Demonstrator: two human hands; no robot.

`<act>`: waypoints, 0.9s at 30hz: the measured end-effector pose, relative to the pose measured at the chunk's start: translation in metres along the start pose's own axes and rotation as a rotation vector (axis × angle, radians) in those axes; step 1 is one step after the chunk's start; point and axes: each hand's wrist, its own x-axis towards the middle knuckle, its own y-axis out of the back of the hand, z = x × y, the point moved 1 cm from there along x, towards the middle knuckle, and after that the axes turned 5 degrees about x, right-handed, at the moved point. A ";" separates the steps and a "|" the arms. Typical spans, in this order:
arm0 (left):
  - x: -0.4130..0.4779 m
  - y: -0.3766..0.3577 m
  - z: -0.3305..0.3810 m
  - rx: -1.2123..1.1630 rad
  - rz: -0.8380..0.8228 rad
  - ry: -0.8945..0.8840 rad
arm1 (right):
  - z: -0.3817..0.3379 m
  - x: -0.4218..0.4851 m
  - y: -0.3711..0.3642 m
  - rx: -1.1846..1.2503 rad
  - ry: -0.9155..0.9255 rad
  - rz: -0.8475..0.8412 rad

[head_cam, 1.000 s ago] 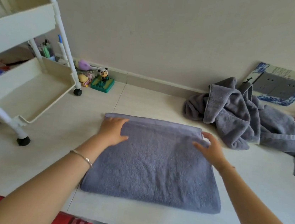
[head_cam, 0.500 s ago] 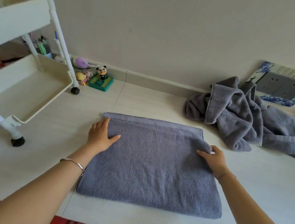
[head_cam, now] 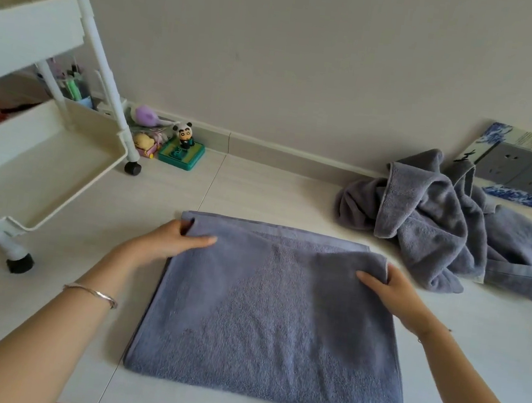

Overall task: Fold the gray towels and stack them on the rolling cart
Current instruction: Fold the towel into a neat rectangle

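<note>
— Where's the folded gray towel [head_cam: 269, 329]?
— Flat, right of the white rolling cart [head_cam: 37, 166], far corners lifted.
— And the rest?
— A crumpled gray heap [head_cam: 448, 230], farther right of the cart.

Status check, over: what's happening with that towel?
Left hand grips far left corner of folded gray towel; right hand grips far right corner. Towel lies on floor. Crumpled towel pile right, rolling cart left, both apart from it.

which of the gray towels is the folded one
The folded towel lying flat between the left hand and right hand, which grip its far corners; the others are a crumpled heap by the wall.
</note>
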 end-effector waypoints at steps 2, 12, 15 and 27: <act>0.003 0.005 0.007 -0.387 -0.076 0.090 | -0.026 0.009 0.006 0.261 -0.041 -0.030; 0.032 -0.017 -0.013 0.053 0.546 -0.068 | 0.008 0.061 -0.030 -0.359 0.116 0.214; 0.033 -0.020 -0.015 0.088 0.615 -0.094 | 0.010 0.061 -0.029 -0.341 0.139 0.298; 0.021 -0.009 -0.023 0.078 0.286 0.132 | 0.016 0.055 -0.022 -0.306 -0.112 0.279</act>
